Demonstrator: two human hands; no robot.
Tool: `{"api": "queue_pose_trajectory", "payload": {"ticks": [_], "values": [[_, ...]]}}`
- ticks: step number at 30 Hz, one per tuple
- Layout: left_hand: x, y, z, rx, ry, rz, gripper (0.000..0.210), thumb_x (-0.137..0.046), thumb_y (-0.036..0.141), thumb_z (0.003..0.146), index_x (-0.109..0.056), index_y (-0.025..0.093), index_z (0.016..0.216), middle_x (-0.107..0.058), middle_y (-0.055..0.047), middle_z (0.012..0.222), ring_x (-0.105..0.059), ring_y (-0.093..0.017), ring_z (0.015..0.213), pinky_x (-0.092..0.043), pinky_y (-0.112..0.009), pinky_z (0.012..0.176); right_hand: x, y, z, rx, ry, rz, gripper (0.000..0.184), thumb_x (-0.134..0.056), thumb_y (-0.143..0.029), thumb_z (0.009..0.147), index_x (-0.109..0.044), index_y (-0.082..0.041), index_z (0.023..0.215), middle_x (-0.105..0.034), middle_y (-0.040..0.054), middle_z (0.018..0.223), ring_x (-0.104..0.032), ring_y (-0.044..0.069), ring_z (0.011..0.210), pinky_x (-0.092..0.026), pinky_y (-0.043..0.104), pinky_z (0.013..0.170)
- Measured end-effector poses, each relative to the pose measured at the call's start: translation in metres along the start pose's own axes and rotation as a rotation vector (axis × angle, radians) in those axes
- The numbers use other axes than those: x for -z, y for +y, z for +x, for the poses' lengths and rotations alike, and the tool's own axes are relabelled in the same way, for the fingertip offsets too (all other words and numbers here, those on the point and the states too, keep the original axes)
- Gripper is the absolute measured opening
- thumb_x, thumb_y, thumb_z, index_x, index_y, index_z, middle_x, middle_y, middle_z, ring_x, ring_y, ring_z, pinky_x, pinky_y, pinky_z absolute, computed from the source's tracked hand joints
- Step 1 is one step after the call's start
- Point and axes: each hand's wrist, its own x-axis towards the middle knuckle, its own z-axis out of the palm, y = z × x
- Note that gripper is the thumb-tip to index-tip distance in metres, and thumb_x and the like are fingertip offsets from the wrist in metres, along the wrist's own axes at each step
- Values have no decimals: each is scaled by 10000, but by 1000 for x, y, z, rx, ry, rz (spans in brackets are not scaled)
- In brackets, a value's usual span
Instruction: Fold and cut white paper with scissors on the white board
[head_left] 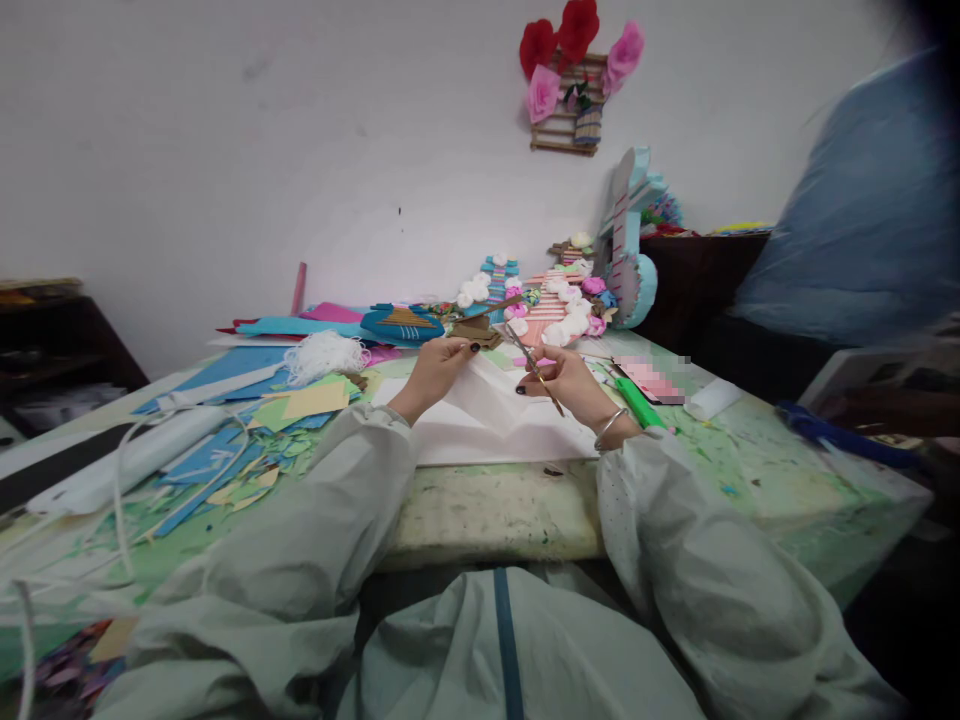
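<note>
My left hand is closed, thumb and fingers pinched at the edge of a brown paper piece that shows just beyond the fingertips. A narrow brown strip juts up to the right from there. Between the fingers of my right hand is a slim, pointed metallic tool, slanted with its silver tip up toward the left; its exact kind is unclear. Under both hands lies a white paper sheet, with a raised, creased part in the middle.
Paper scraps, a white string bundle and a white glue gun-like roll with a cord cover the left side. Paper-flower crafts stand at the back. On the right are a green tube and a white roll.
</note>
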Motion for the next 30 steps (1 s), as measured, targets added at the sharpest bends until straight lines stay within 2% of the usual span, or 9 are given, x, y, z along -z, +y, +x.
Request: {"api": "queue_pose_trajectory", "payload": {"ticks": [6, 9, 16, 20, 24, 27, 30], "values": [[6, 1, 1, 10, 43, 13, 380, -473, 424, 786, -324, 180, 536, -276, 26, 551, -264, -102, 552, -188, -244, 510, 3, 1, 1, -8, 3, 13, 342, -749, -209, 544, -508, -191, 787, -688, 9, 669, -678, 188, 653, -521, 261, 582], [6, 0, 1, 16, 46, 33, 364, -476, 394, 789, -334, 179, 532, -286, 26, 549, -273, -103, 555, -190, -246, 512, 5, 1, 0, -3, 1, 14, 336, -739, -185, 549, -509, -190, 794, -689, 8, 668, -678, 186, 662, -524, 263, 600], [10, -8, 3, 65, 143, -9, 327, -471, 365, 805, -380, 176, 555, -349, 29, 559, -299, -102, 554, -216, -240, 516, 4, 1, 0, -13, 3, 29, 341, -750, -176, 544, -513, -183, 790, -690, 14, 679, -677, 177, 650, -524, 261, 606], [9, -9, 3, 37, 105, 29, 334, -466, 356, 812, -369, 173, 550, -335, 29, 559, -301, -100, 553, -215, -243, 521, 2, -3, -1, -30, 80, 93, 395, -792, -267, 538, -505, -185, 796, -686, 18, 694, -686, 193, 679, -539, 282, 634], [3, -6, 1, -23, 0, 58, 347, -447, 391, 822, -378, 171, 564, -339, 25, 565, -319, -106, 568, -228, -243, 532, -1, -5, -3, -29, 61, 154, 434, -794, -344, 555, -478, -190, 809, -700, 36, 752, -690, 211, 788, -543, 306, 698], [-2, 0, -2, -46, -77, 56, 367, -440, 422, 823, -380, 167, 566, -342, 25, 564, -324, -104, 572, -238, -240, 537, -3, -3, -2, -43, 35, 119, 453, -811, -325, 518, -475, -186, 789, -699, 31, 742, -686, 202, 761, -534, 284, 656], [-5, 4, -4, -42, -91, 48, 386, -447, 438, 816, -368, 165, 555, -335, 28, 555, -311, -97, 561, -228, -237, 526, -4, 1, -1, -40, 22, 43, 437, -814, -286, 495, -484, -182, 762, -687, 12, 696, -675, 180, 697, -508, 242, 590]]}}
